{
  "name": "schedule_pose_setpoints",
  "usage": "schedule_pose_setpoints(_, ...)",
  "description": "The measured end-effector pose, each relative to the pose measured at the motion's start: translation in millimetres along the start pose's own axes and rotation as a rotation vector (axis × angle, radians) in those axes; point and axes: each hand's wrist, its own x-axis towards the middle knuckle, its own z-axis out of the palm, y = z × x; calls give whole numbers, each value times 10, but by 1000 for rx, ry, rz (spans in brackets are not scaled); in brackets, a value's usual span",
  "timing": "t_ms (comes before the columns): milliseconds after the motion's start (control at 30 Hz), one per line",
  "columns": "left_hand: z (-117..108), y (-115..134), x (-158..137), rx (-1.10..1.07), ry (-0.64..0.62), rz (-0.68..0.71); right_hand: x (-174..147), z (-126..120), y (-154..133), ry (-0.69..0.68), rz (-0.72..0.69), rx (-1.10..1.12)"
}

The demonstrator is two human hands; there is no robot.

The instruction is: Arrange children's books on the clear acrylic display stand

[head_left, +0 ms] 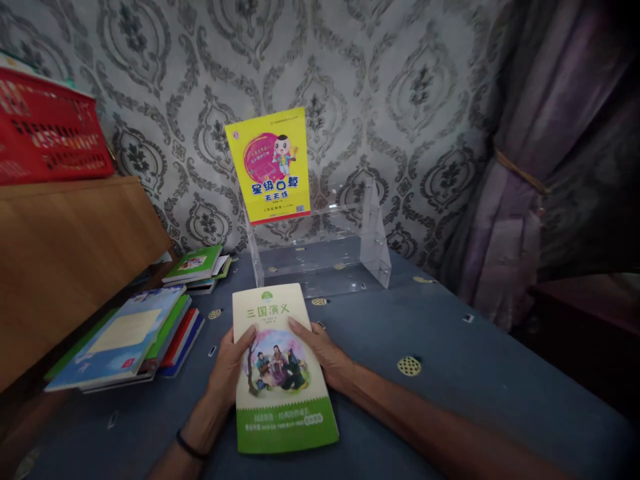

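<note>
Okay, count from my end: one held book, two hands, one yellow book, one clear stand, two stacks at left. Near stack has several books, blue cover on top; far stack has a green one on top. Edges overlap in both, so I can't give exact totals. Also one red basket on one wooden cabinet, one tied purple curtain at far right.

Held book sits between the hands, over the blue tabletop, just in front of the stand; I can't tell if its bottom edge touches down. Front cover faces me, title end away, green band toward me. Yellow book leans upright at the stand's left end.

Left hand pinches the book's left edge, right hand the right edge: thumbs on the cover, angled inward, remaining fingers mostly hidden behind. Left forearm rises steeply from the bottom edge, dark band on its wrist. Right forearm runs in long and low from bottom right.
</note>
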Motion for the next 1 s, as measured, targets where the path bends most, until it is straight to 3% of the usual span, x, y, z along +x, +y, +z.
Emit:
schedule_pose_setpoints(300, -71, -87, -28, -131, -188, -112, -57, 38, 53, -159, 106, 45)
schedule_pose_setpoints(467, -106, -117, 6, -179, -252, -139, -48, 18, 48, -108, 166, 3)
schedule_pose_setpoints(600, -120, -86, 6, -175, -223, -124, -55, 39, 34, -94, 171, -17)
schedule_pose_setpoints(833, -208, 21, 10, -128, -26, -23, -16, 31, 0, 1, 11, -185)
schedule_pose_setpoints(1000, -94, 251, 45, -12, -81, 85, -8, 64, -394, -120, -200, -413)
